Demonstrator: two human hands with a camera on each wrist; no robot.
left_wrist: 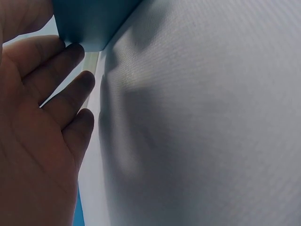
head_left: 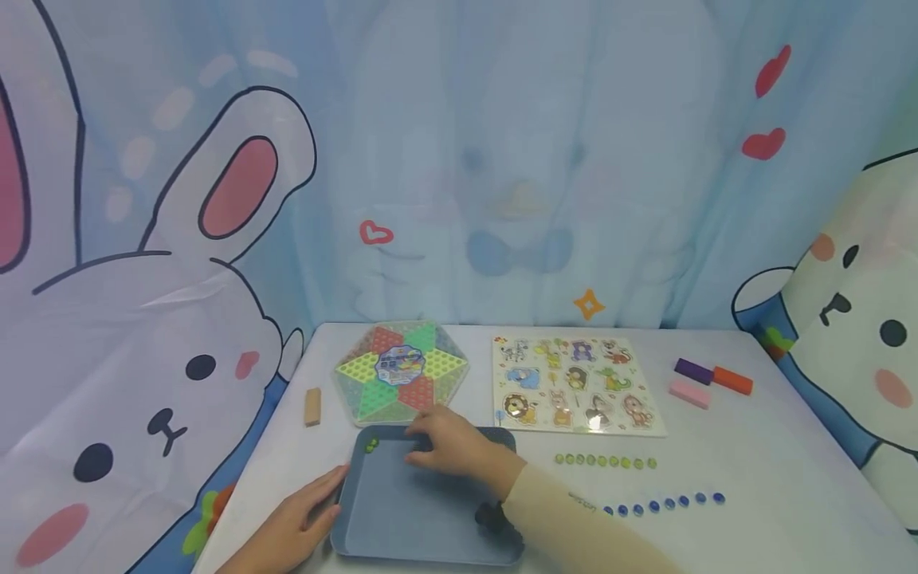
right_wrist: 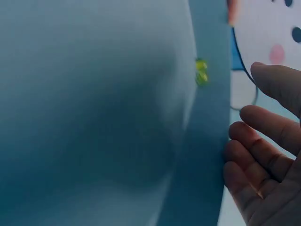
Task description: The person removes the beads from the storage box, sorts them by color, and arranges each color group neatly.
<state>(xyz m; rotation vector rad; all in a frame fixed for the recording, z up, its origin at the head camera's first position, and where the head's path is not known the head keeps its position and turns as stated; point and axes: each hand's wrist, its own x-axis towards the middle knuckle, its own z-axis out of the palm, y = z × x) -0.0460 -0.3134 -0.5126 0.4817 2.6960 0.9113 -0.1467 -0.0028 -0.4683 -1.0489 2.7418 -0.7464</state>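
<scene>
A blue-grey tray (head_left: 430, 510) lies on the white table. Two small yellow-green translucent pieces (head_left: 371, 444), perhaps glass beads, sit in its far left corner; the right wrist view also shows these pieces (right_wrist: 201, 71) by the tray wall. My left hand (head_left: 297, 518) is at the tray's left side, its fingers loosely extended against the outer wall (left_wrist: 89, 28). Over the far part of the tray is my right hand (head_left: 459, 446), thumb apart from the fingers. In the right wrist view, the right hand (right_wrist: 268, 146) has slightly bent fingers near the rim and no object between them.
Behind the tray lie a hexagonal star-patterned game board (head_left: 400, 391) and an animal puzzle board (head_left: 574, 383). To the right run a row of yellow-green pieces (head_left: 606, 461) and a row of blue ones (head_left: 670, 503). Coloured blocks (head_left: 694, 371) and a wooden block (head_left: 312, 407) stand farther out.
</scene>
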